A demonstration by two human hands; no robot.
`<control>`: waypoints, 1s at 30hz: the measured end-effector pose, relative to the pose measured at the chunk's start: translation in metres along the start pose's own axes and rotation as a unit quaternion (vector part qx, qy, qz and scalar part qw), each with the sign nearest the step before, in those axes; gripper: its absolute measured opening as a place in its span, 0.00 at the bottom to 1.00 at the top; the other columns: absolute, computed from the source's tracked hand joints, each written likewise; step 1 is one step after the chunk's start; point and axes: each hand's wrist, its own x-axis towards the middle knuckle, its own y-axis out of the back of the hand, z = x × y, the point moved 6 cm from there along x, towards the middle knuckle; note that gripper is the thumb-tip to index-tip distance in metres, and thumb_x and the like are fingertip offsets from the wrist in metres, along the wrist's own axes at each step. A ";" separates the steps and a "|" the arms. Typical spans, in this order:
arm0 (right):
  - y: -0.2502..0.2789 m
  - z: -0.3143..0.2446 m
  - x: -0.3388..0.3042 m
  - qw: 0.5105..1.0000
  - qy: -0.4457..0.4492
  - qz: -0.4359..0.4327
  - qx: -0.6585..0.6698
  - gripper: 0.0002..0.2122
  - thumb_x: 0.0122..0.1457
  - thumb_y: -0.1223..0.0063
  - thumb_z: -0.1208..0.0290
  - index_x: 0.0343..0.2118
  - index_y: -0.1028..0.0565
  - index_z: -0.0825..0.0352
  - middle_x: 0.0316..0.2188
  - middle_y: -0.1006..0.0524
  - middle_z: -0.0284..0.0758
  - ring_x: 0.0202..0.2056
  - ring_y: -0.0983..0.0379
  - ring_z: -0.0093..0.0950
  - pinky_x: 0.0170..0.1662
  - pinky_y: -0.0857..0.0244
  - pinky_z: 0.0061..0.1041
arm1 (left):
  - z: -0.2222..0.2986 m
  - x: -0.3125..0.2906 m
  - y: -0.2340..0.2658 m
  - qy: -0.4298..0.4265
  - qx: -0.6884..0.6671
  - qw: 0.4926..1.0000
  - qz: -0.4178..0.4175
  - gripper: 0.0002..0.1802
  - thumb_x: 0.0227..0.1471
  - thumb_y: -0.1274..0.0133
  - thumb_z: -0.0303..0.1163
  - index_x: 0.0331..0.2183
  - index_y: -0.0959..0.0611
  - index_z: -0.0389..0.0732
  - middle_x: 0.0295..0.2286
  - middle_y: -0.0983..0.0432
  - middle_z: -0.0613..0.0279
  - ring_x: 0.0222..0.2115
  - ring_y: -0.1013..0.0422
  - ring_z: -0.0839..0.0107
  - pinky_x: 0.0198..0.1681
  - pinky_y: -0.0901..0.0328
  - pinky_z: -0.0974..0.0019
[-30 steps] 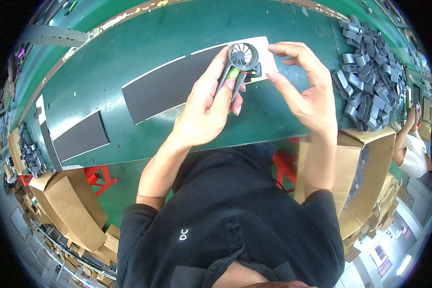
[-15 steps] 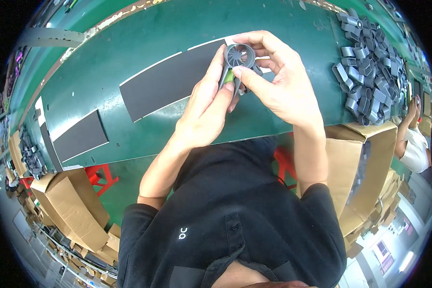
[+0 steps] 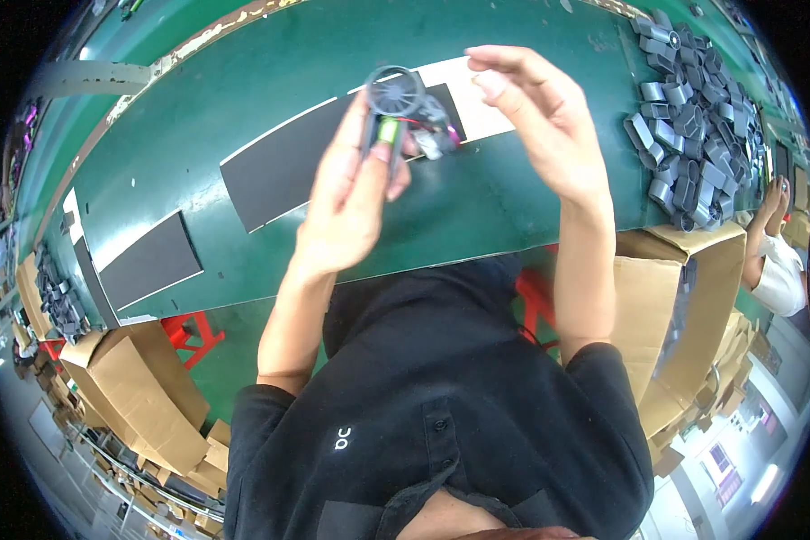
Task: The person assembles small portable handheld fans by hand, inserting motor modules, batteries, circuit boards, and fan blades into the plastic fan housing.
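In my left hand [image 3: 349,202] is a small grey handheld-fan body with a round, spoked fan head [image 3: 395,92]. Below the head a bright green cylinder [image 3: 388,130] shows in the fan's handle, with my thumb against it. A dark, blurred cluster with clear and magenta bits [image 3: 436,135] shows beside the handle; whether it is joined to it I cannot tell. My right hand [image 3: 549,121] is off to the right, raised over the table, fingers apart and holding nothing.
Long black mats [image 3: 279,171] and a white sheet [image 3: 477,99] lie on the green table [image 3: 513,211]. A second black mat [image 3: 151,256] is at left. Many grey plastic shells [image 3: 693,126] are heaped at right. Open cardboard boxes [image 3: 643,315] flank me; another person's arm [image 3: 765,229] shows far right.
My right hand has let go of the fan and moved up and to the right. My left hand has carried the fan left, uncovering the white sheet and the dark cluster.
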 end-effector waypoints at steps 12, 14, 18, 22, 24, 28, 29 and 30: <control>-0.024 0.047 -0.004 0.929 0.097 0.038 -0.356 0.14 0.57 0.36 0.74 0.46 0.20 0.70 0.37 0.24 0.41 0.38 0.23 0.37 0.43 0.27 0.33 | -0.028 0.017 0.048 -0.002 -0.151 0.987 0.061 0.15 0.69 0.59 0.30 0.54 0.29 0.35 0.40 0.27 0.59 0.27 0.34 0.77 0.30 0.40 0.76; -0.031 0.047 -0.003 0.919 0.091 0.014 -0.384 0.15 0.56 0.37 0.74 0.46 0.21 0.72 0.37 0.27 0.41 0.40 0.26 0.40 0.45 0.28 0.35 | -0.041 0.018 0.050 0.009 -0.141 0.988 0.060 0.16 0.70 0.59 0.30 0.55 0.30 0.37 0.40 0.27 0.61 0.28 0.36 0.79 0.30 0.40 0.76; -0.037 0.043 0.000 0.898 0.120 -0.020 -0.423 0.13 0.57 0.38 0.75 0.44 0.21 0.73 0.36 0.27 0.40 0.40 0.26 0.40 0.46 0.29 0.35 | -0.048 0.018 0.042 0.007 -0.090 0.995 0.034 0.18 0.70 0.62 0.29 0.59 0.33 0.38 0.39 0.30 0.64 0.28 0.38 0.81 0.31 0.41 0.77; -0.029 0.047 0.006 0.920 0.088 -0.022 -0.381 0.10 0.57 0.37 0.75 0.42 0.20 0.69 0.35 0.25 0.39 0.36 0.25 0.37 0.41 0.28 0.34 | -0.049 0.021 0.041 0.011 -0.097 0.994 0.049 0.20 0.71 0.63 0.29 0.61 0.36 0.39 0.39 0.30 0.66 0.28 0.40 0.81 0.32 0.42 0.77; -0.027 0.048 0.011 0.934 0.055 -0.016 -0.353 0.09 0.57 0.36 0.76 0.41 0.20 0.69 0.33 0.24 0.38 0.34 0.25 0.35 0.40 0.29 0.31 | -0.049 0.021 0.042 0.007 -0.091 0.995 0.050 0.20 0.71 0.63 0.30 0.61 0.36 0.38 0.39 0.30 0.66 0.28 0.40 0.81 0.32 0.42 0.77; -0.021 0.053 0.017 0.951 -0.037 -0.034 -0.306 0.08 0.55 0.34 0.78 0.38 0.20 0.69 0.28 0.23 0.33 0.30 0.27 0.23 0.36 0.33 0.22 | -0.049 0.021 0.041 0.000 -0.074 0.996 0.052 0.20 0.71 0.63 0.30 0.61 0.36 0.38 0.39 0.31 0.66 0.28 0.40 0.80 0.33 0.41 0.76; -0.019 0.057 0.017 0.951 -0.034 -0.036 -0.306 0.08 0.55 0.34 0.78 0.38 0.20 0.69 0.28 0.23 0.33 0.30 0.27 0.23 0.36 0.33 0.22 | -0.049 0.020 0.040 -0.002 -0.073 0.996 0.054 0.20 0.71 0.63 0.30 0.61 0.36 0.38 0.39 0.31 0.66 0.28 0.40 0.80 0.33 0.41 0.76; -0.017 0.065 0.016 0.968 -0.058 -0.037 -0.241 0.07 0.55 0.34 0.78 0.37 0.20 0.69 0.28 0.23 0.31 0.30 0.28 0.20 0.36 0.34 0.20 | -0.048 0.020 0.040 -0.006 -0.071 0.996 0.052 0.20 0.71 0.63 0.30 0.61 0.36 0.38 0.39 0.31 0.65 0.28 0.40 0.80 0.33 0.41 0.76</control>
